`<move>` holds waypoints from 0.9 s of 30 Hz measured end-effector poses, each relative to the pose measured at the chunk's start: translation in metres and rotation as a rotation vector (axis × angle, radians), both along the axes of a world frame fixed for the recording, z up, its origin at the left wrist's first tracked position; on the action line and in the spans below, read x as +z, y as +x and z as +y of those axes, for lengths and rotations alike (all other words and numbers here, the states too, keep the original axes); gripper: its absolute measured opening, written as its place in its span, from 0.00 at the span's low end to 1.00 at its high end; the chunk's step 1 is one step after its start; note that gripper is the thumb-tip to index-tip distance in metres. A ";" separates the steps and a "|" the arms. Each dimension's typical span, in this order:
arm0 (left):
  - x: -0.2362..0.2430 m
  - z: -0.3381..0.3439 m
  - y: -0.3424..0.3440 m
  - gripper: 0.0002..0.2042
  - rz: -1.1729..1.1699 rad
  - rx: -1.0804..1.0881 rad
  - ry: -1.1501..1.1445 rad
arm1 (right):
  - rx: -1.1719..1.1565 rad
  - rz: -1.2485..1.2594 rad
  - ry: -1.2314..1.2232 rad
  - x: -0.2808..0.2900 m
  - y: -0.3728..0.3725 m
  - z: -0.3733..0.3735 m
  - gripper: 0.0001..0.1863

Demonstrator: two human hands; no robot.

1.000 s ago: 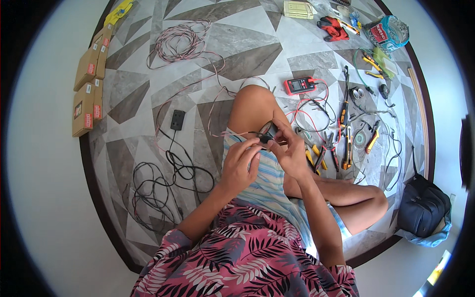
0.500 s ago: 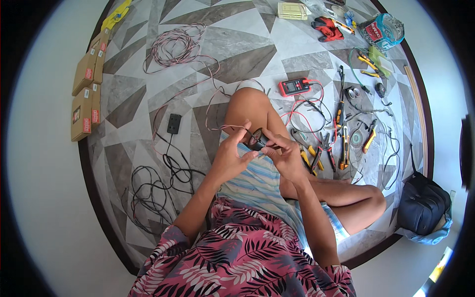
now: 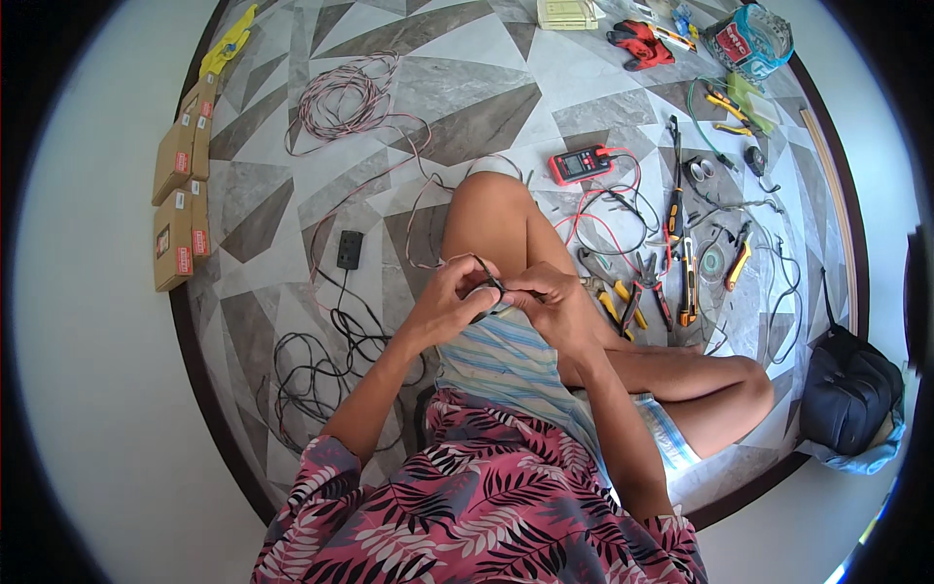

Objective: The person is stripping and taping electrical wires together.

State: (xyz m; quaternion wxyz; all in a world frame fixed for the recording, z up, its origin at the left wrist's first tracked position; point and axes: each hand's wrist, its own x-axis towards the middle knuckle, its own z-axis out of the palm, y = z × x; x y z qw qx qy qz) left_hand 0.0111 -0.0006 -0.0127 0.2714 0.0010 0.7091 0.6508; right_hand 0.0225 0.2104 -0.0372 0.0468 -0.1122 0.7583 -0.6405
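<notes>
Above my lap, my left hand [image 3: 449, 306] is closed, fingers curled around a roll of black electrical tape [image 3: 479, 310] that is mostly hidden. Close against it, my right hand [image 3: 547, 304] is closed in a pinch on a black strip [image 3: 495, 283], apparently the tape's loose part. A thin red-and-white wire [image 3: 416, 263] runs from the floor up to the left fingers. Its end, between the hands, is covered by fingers and tape.
On the floor lie a coil of that wire [image 3: 341, 102], a black socket block [image 3: 350, 250] with tangled black cord, and a red multimeter [image 3: 581, 164]. Pliers [image 3: 646, 289], a utility knife [image 3: 689, 282] and other tools spread right of my knee. Cardboard boxes [image 3: 174, 238] line the left wall.
The tape roll has turned and shifted left, from the right fingers into my left hand. My right hand now pinches the black strip; the view has tilted slightly.
</notes>
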 end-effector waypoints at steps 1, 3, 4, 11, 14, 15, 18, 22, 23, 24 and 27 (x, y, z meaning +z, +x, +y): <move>0.000 0.000 0.001 0.12 0.037 0.003 -0.021 | 0.002 0.050 0.005 0.000 0.000 -0.003 0.04; 0.000 0.001 0.004 0.10 0.109 0.023 -0.066 | -0.009 0.113 0.077 0.000 0.001 -0.010 0.06; 0.000 0.001 0.006 0.09 0.118 0.023 -0.094 | -0.016 0.136 0.112 0.000 0.002 -0.013 0.07; -0.011 -0.009 0.012 0.10 0.193 -0.040 -0.196 | -0.035 0.112 0.207 -0.002 0.007 -0.024 0.06; -0.019 -0.022 0.005 0.14 -0.175 -0.043 -0.023 | -0.041 0.137 0.225 -0.004 0.008 -0.025 0.06; -0.021 -0.027 0.003 0.15 -0.345 -0.038 0.076 | -0.053 0.147 0.216 -0.005 0.007 -0.025 0.07; -0.026 -0.036 0.002 0.22 -0.543 -0.047 0.897 | -0.079 0.142 0.198 -0.009 0.002 -0.021 0.10; -0.036 -0.026 0.021 0.24 -0.225 -0.004 0.575 | -0.121 0.096 0.129 -0.012 -0.001 -0.018 0.14; -0.039 -0.021 0.023 0.27 -0.226 0.063 0.511 | -0.117 0.116 0.110 -0.012 -0.003 -0.018 0.14; -0.041 -0.015 0.025 0.27 -0.145 0.101 0.444 | -0.113 0.137 0.090 -0.011 -0.003 -0.018 0.13; -0.043 0.006 0.025 0.26 0.017 0.188 0.309 | -0.083 0.155 0.094 -0.007 -0.004 -0.016 0.11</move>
